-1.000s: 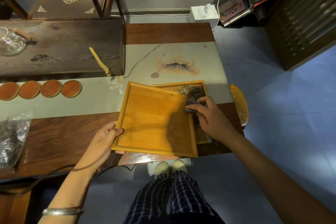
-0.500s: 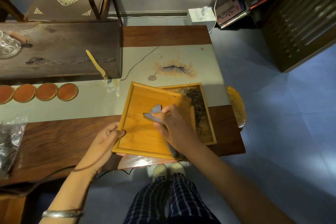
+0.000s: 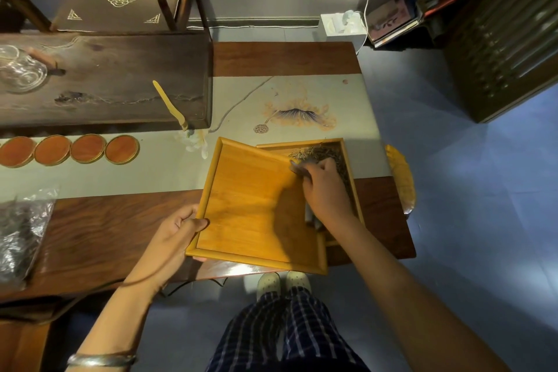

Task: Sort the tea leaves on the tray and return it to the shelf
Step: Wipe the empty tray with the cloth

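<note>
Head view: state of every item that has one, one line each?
upper tray: tilted, overlapping the lower tray, its floor bare
lower tray: flat on the table, holding tea leaves
tea leaves: piled at the lower tray's far end
left hand: gripping the upper tray's near-left corner
right hand: holding a grey tool at the upper tray's right edge
plastic bag: lying crumpled, dark leaves inside
</note>
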Demonstrator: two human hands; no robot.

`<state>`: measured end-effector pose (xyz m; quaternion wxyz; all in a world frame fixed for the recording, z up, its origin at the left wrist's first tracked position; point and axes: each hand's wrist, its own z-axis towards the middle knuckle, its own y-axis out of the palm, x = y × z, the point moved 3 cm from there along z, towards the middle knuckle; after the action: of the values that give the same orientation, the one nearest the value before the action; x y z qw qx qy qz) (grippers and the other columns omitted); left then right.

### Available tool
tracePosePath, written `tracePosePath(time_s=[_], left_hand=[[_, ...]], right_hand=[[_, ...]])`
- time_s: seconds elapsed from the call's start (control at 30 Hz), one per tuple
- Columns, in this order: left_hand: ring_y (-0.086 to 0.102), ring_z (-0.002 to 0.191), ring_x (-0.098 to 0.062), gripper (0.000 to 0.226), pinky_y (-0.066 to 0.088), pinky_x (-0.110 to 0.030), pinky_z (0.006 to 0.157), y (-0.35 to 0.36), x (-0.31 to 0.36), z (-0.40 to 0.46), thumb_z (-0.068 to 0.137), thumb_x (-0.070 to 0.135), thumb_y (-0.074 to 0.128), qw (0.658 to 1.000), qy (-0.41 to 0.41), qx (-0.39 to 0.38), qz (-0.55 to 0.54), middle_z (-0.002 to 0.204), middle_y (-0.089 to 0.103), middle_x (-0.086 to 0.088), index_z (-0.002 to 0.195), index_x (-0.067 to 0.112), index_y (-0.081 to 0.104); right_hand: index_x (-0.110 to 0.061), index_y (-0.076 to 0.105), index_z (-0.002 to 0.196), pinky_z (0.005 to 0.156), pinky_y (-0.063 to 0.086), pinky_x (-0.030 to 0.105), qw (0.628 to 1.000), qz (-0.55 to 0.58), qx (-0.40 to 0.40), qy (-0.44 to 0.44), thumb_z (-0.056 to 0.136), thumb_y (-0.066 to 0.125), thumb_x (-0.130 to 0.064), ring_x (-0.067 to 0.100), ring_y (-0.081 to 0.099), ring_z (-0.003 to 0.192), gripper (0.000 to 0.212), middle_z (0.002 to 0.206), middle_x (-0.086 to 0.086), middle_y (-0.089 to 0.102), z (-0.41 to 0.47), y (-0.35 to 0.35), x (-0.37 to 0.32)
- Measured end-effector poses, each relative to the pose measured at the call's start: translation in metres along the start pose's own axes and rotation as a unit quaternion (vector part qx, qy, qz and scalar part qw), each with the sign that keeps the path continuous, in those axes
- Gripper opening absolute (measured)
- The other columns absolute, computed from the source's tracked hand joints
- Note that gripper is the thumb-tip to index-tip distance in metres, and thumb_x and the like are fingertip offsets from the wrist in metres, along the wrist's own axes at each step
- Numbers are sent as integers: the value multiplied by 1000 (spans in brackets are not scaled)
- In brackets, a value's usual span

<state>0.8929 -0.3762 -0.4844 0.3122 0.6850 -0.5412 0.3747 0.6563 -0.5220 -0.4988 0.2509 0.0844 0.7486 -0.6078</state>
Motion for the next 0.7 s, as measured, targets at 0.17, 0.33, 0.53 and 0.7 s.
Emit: tracePosePath(time_s=[0.17,0.33,0.53,0.7], left_hand=[[57,44,-10,25,52,-23,39,-6,8,-4,98,-3,42,999,1,12,29,55,58,1,101,6,66],[56,43,-11,25,51,-23,38,-8,11,-5,98,-3,42,1000,2,15,19,56,57,-1,104,5,65],[57,44,-11,25,52,-24,41,-6,12,-5,100,2,43,998,19,9,58,54,59,1,103,10,66],[57,46,-11,27,53,-26,42,-16,3,-8,99,3,44,999,22,19,40,56,58,2,101,13,68]], right_hand=[[-18,56,123,75,43,21,998,48,29,-21,95,50,-16,15,52,91,29,113,5,43,-7,-13,-12],[-11,58,123,74,47,23,987,58,-17,-147,95,48,-14,14,51,91,30,114,6,45,-21,2,-66],[-12,56,127,78,45,23,993,55,-11,-108,96,47,-14,15,50,94,32,116,7,45,-15,13,-61],[-16,56,125,75,51,31,998,41,2,-43,96,47,-16,16,51,87,30,110,5,42,-9,7,-27]])
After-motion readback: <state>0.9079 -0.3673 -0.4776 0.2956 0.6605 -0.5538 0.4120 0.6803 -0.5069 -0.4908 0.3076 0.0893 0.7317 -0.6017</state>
